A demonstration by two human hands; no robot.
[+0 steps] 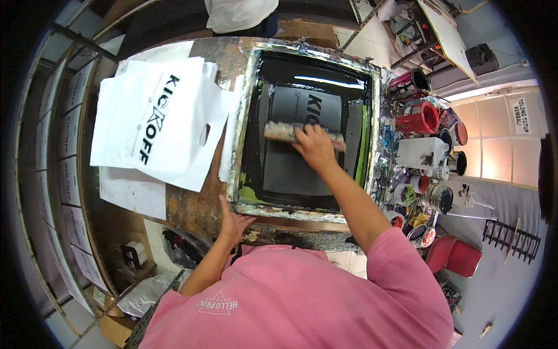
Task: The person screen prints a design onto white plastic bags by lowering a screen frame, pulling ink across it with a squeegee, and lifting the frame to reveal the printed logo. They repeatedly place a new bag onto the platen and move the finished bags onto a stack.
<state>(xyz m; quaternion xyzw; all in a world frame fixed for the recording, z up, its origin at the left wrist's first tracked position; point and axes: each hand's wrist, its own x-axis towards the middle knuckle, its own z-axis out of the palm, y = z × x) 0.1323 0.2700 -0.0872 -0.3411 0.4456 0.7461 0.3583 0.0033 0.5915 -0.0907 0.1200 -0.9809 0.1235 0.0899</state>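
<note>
From up here I see my right hand (314,145) wrapped over the squeegee (302,135), fingers curled tight on its grip, the blade lying across the middle of the black, ink-wet mesh of the printing screen (308,116). The screen's paint-crusted frame lies flat on the worn brown bench (197,203). My left hand (232,221) rests at the frame's near left corner, fingers spread flat on the bench edge. Left of the frame lies a stack of white plastic bags (157,122) with black print, over white sheets. To the right, just beside the frame, crowd paint cans and tubs (424,151), red ones among them. Metal shelving (52,174) curves along the left, pale floor tiles (500,145) show at right, and another person's white shirt (241,14) stands beyond the bench's far end.
</note>
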